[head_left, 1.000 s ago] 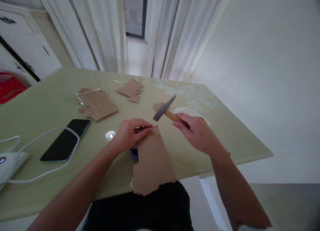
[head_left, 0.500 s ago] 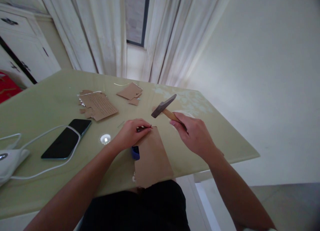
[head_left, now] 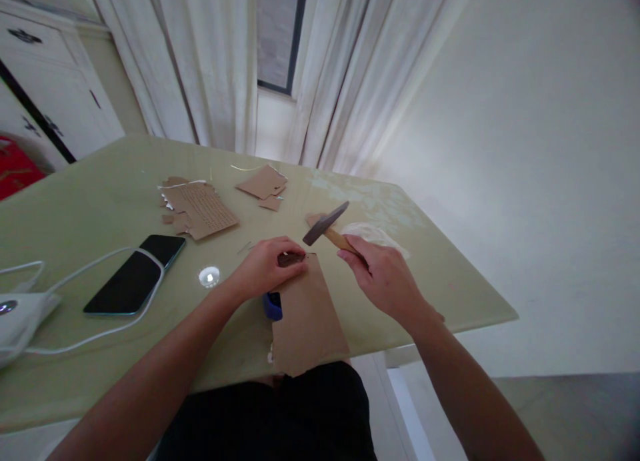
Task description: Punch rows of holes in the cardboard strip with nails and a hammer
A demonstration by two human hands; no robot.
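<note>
In my right hand (head_left: 383, 268) is a hammer (head_left: 341, 242), gripped by its wooden handle. Its dark metal head hangs just above and beyond the top edge of a brown cardboard piece (head_left: 310, 321). My left hand (head_left: 267, 264) rests at that top edge, thumb and fingertips pinched together. What sits between them is too small to name; a dark brown patch shows under the curled fingers. Beneath the cardboard's left side, a blue object (head_left: 273, 308) pokes out. The cardboard's near end reaches over the table edge by my lap.
On the table (head_left: 225, 341) lie torn cardboard with writing (head_left: 203, 211) and smaller cardboard scraps (head_left: 263, 181). Left stand a phone (head_left: 135, 278) and a white power strip (head_left: 25, 321) with a looping cable. Clear crumpled plastic (head_left: 375, 234) lies beyond my right hand.
The hammer head has dropped a little closer to the cardboard's top edge. My left fingers have shifted slightly and still pinch there. The whole view has moved a little.
</note>
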